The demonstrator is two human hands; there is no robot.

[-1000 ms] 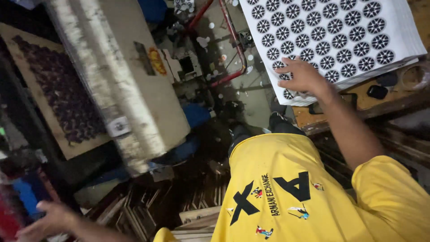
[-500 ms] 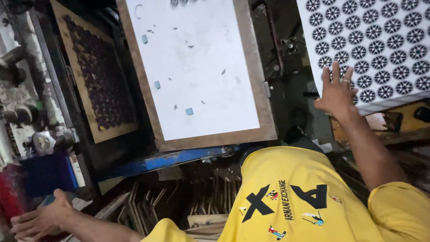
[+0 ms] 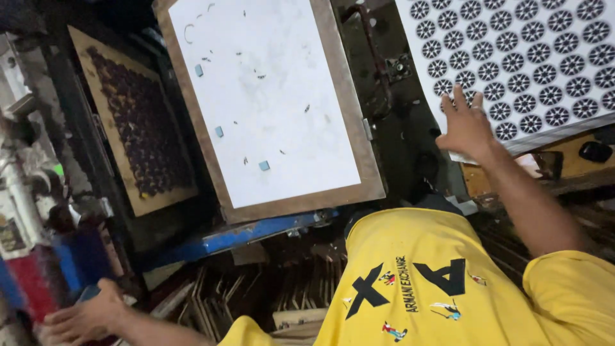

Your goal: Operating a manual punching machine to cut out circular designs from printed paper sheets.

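Observation:
My right hand [image 3: 467, 125] lies flat with fingers spread on the near corner of a stack of white sheets [image 3: 532, 57] printed with rows of dark round patterns, at the upper right. My left hand [image 3: 86, 315] rests low at the bottom left, fingers stretched over a dark edge beside red and blue objects; what is under it is unclear. Between the hands stands a brown-framed board with a white face [image 3: 269, 96] that carries a few small blue bits and scraps. My yellow shirt [image 3: 423, 288] fills the bottom of the view.
A wooden board with a dark cut pattern [image 3: 141, 122] leans left of the white board. A blue metal bar [image 3: 256, 234] runs below it. Stacked wooden boards [image 3: 269, 298] stand on edge underneath. Machine parts [image 3: 25, 160] crowd the far left.
The white-faced board has come into full view and now sits larger at centre. My right hand stays on the sheet stack's corner and my left hand stays low at the left.

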